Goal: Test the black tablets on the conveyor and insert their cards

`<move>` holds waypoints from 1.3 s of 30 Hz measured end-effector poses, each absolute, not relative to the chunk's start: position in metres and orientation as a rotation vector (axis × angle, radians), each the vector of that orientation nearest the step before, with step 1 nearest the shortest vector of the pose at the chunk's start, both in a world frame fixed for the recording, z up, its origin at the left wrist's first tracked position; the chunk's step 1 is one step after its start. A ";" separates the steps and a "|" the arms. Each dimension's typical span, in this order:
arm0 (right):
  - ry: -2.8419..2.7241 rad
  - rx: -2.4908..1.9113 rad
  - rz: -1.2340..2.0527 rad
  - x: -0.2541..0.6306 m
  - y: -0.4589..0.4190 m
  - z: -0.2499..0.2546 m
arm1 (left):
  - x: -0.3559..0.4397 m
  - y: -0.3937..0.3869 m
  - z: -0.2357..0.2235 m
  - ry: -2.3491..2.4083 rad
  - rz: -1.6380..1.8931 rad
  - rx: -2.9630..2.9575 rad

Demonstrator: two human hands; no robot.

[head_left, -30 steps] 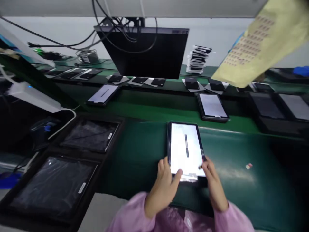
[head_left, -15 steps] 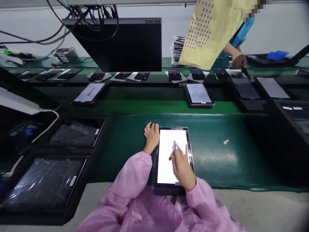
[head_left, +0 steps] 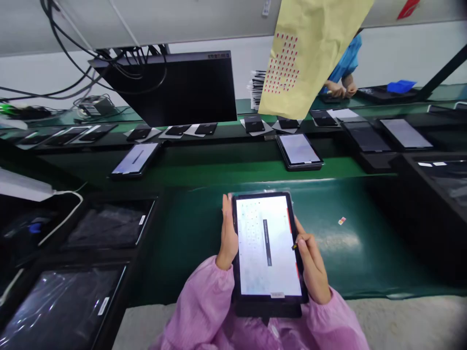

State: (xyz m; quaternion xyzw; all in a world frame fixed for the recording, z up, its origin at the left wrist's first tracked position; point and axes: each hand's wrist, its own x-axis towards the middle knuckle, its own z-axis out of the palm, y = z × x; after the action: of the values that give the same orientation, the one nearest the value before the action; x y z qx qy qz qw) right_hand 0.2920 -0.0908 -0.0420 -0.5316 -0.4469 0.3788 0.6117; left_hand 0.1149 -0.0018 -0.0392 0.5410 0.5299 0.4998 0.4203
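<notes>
A tablet [head_left: 251,253] with a lit white screen is in front of me, a dark message bar across its middle and red marks along its right side. A black slab [head_left: 268,310] shows under its near end. My left hand [head_left: 228,238] grips the tablet's left edge, fingers stretched along the side. At the right edge is my right hand [head_left: 312,265], fingers closed on a small black-and-yellow piece [head_left: 294,246] whose kind I cannot make out. Some right fingers reach behind the tablet's edge and are partly hidden.
Film-covered tablets lie in a black tray [head_left: 135,253] at left. Two lit tablets [head_left: 297,148] rest on the ledge ahead, below a black monitor [head_left: 182,90] and a hanging yellow sheet [head_left: 310,53]. A small sticker [head_left: 342,220] lies on the green mat [head_left: 350,262]. Behind, a co-worker's hands [head_left: 343,90] work.
My right hand has moved off the screen to the tablet's right edge. My left hand has slid onto the left edge. The tablet looks raised and nearer, and a message bar stands on its screen.
</notes>
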 end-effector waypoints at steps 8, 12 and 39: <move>-1.164 -0.919 0.489 0.296 -0.065 -0.027 | 0.102 0.023 0.028 0.771 1.763 1.723; -1.262 -0.956 0.234 0.297 -0.068 -0.035 | 0.087 0.034 0.081 0.622 1.318 2.122; -1.754 -1.031 -0.682 0.296 -0.080 0.001 | 0.104 0.013 0.135 0.719 1.088 2.231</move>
State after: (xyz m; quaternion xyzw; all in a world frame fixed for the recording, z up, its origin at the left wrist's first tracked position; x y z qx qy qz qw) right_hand 0.2956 -0.0801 0.0005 -0.4221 -0.7180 -0.2794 0.4777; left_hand 0.1036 0.0132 0.1351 0.8300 0.2675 0.4047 0.2752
